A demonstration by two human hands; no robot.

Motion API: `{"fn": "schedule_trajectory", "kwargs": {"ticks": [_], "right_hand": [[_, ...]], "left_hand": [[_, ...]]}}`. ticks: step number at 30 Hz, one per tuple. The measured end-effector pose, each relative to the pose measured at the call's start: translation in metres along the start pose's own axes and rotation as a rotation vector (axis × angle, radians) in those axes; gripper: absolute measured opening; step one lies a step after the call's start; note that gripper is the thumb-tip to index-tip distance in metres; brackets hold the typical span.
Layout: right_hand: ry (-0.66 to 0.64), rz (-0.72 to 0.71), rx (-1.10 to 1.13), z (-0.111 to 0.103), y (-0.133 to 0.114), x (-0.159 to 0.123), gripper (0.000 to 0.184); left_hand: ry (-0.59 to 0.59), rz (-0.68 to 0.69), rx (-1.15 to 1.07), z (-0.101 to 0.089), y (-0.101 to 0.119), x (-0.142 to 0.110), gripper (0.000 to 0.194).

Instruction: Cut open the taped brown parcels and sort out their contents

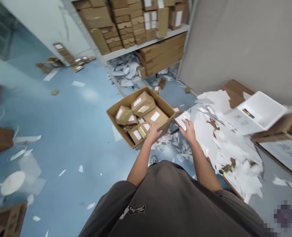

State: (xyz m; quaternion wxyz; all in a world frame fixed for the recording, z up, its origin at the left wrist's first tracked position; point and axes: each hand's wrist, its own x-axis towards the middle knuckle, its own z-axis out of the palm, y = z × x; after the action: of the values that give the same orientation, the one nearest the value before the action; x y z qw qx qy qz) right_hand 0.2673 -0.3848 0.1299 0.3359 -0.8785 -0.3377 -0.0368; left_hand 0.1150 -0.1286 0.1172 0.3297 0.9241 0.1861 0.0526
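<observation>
A large open cardboard carton (120, 129) stands in front of me, filled with several smaller brown boxes (144, 102) that carry white labels. My left hand (154, 132) is at the carton's near right rim, its fingers apart and reaching over the edge beside a labelled box (136, 134). To the right of the carton, my right hand (188, 131) has its fingers and thumb on the near edge of a flat, white-topped box (183, 118). The underside of that box and part of the grip are hidden.
Shelving (146, 44) stacked with brown boxes stands ahead. Torn white paper (217, 131) heaps on the right, with a green and black tool (225, 169) on it. A white bin (267, 110) lies beyond. Paper scraps litter the blue floor (76, 131); a round stool (13, 183) is at left.
</observation>
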Motion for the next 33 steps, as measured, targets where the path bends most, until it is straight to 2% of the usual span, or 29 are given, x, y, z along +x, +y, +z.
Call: {"fn": "schedule_trajectory", "kwargs": {"ticks": [3,6,8,10,14,17,19,24,28,30,33], "right_hand": [[-0.127,-0.109,0.043,0.055,-0.053,0.058,0.062],[-0.243,-0.199,0.066,0.094,-0.091,0.098,0.066],[-0.296,-0.243,0.069,0.114,-0.104,0.118,0.067],[-0.337,-0.267,0.062,0.13,-0.106,0.136,0.068],[-0.414,-0.287,0.029,0.157,-0.087,0.176,0.075],[-0.464,-0.3,-0.013,0.176,-0.068,0.215,0.078],[-0.502,-0.308,-0.03,0.189,-0.057,0.244,0.079],[-0.588,-0.318,-0.023,0.225,-0.033,0.316,0.08],[-0.639,-0.326,-0.008,0.254,-0.011,0.357,0.084],[-0.66,-0.326,0.0,0.267,-0.002,0.37,0.086],[-0.695,-0.327,0.0,0.284,0.011,0.386,0.092]], "left_hand": [[0.098,-0.149,0.012,-0.049,-0.061,-0.007,0.069],[0.16,-0.282,0.018,-0.078,-0.104,-0.017,0.07],[0.166,-0.355,0.02,-0.083,-0.123,-0.021,0.074],[0.147,-0.413,0.012,-0.078,-0.135,-0.02,0.078],[0.073,-0.483,0.0,-0.058,-0.143,0.002,0.082],[0.001,-0.522,0.022,-0.05,-0.144,0.039,0.086],[-0.036,-0.541,0.034,-0.049,-0.147,0.075,0.088],[-0.099,-0.549,0.051,-0.044,-0.175,0.2,0.1],[-0.134,-0.578,0.063,-0.02,-0.204,0.294,0.109],[-0.109,-0.573,0.098,-0.001,-0.209,0.321,0.11],[-0.089,-0.566,0.163,0.032,-0.198,0.33,0.111]]}}
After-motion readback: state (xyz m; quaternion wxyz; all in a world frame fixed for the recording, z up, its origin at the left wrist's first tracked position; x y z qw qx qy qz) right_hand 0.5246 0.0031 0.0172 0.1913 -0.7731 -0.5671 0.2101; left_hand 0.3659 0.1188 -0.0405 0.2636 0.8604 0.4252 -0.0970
